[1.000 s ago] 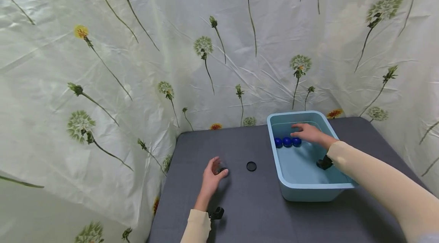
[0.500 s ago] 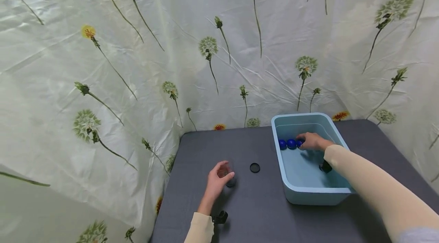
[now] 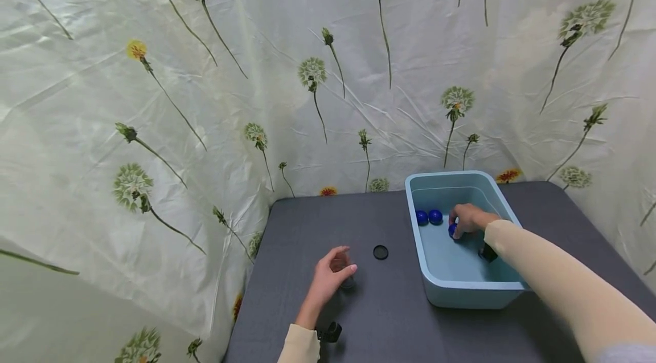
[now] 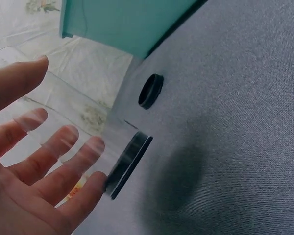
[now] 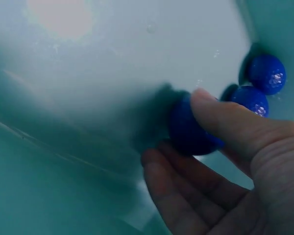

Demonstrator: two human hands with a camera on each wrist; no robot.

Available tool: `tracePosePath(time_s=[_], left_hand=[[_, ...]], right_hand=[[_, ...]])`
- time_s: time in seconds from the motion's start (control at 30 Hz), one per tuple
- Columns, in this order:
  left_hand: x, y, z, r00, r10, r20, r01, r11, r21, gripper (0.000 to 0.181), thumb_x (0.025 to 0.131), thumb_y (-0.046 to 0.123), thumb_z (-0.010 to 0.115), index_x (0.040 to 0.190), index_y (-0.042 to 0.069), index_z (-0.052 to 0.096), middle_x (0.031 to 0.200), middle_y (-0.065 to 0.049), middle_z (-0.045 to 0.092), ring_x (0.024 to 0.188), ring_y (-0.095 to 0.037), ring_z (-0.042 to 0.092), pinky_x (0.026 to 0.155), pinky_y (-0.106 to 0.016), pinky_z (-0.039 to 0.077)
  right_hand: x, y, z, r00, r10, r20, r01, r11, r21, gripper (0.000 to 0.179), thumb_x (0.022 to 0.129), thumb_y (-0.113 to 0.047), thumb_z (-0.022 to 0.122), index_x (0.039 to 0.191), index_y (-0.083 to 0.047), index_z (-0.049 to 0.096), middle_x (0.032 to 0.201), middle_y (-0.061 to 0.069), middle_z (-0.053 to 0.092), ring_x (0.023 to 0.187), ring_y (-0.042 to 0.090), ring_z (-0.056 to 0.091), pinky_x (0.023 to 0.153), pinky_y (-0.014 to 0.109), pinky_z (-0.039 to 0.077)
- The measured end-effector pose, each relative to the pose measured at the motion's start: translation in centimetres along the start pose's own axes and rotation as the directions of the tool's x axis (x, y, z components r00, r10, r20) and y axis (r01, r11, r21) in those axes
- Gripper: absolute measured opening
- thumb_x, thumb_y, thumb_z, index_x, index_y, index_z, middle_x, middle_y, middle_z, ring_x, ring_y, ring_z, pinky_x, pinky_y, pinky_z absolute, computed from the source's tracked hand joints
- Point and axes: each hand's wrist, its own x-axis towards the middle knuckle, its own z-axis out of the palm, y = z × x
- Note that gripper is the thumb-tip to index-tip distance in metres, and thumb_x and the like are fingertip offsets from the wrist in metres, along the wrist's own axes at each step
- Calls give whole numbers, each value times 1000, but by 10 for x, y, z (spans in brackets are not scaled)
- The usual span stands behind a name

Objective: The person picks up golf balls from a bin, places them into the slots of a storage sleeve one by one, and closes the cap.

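Observation:
My left hand (image 3: 328,280) holds a clear cylindrical container (image 4: 90,117) with a black base (image 4: 129,165). Its thumb lies on one side of the clear wall and the fingers on the other; in the left wrist view the container is tilted over the table. Inside the light blue bin (image 3: 418,249), my right hand (image 3: 468,218) pinches a blue ball (image 5: 186,127) between thumb and fingers, low over the bin floor. Two more blue balls (image 5: 250,100) sit by the bin's wall, just beyond the right thumb in the right wrist view.
A round black lid (image 3: 380,252) lies on the dark grey table (image 3: 379,317) between the left hand and the bin. Behind the table hangs a pale curtain (image 3: 277,89) with a dandelion print. The bin's walls surround the right hand.
My right hand has reached down, gripped the nearest ball and drawn it away from the other two, toward me. The left hand has shifted slightly right with the container.

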Motion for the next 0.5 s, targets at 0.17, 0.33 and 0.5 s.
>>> tracePosePath(time_s=[0.17, 0.33, 0.5], left_hand=[[-6, 26, -3, 1000, 24, -9, -24, 1000, -7, 45, 92, 18, 76, 134, 15, 61, 112, -15, 65, 106, -29, 64, 88, -40, 52], [-9, 33, -2, 999, 40, -26, -40, 999, -10, 45, 91, 18, 77, 133, 16, 61, 110, -13, 65, 101, -26, 65, 81, -33, 53], [-3, 16, 1, 998, 46, -33, -47, 999, -16, 46, 90, 24, 78, 133, 23, 61, 110, -8, 64, 101, -22, 65, 79, -31, 53]], right_hand=[[-5, -4, -5, 998, -57, 28, 56, 998, 35, 24, 82, -3, 80, 104, -3, 70, 84, 7, 61, 67, 18, 59, 59, 29, 50], [-16, -12, -9, 988, -155, 27, 151, 982, 115, 25, 88, -10, 78, 110, 0, 71, 76, 2, 63, 60, 15, 58, 55, 28, 49], [-32, -21, -14, 977, -210, 23, 202, 959, 201, 34, 92, -13, 75, 118, 6, 67, 84, 3, 67, 72, 19, 66, 66, 34, 57]])
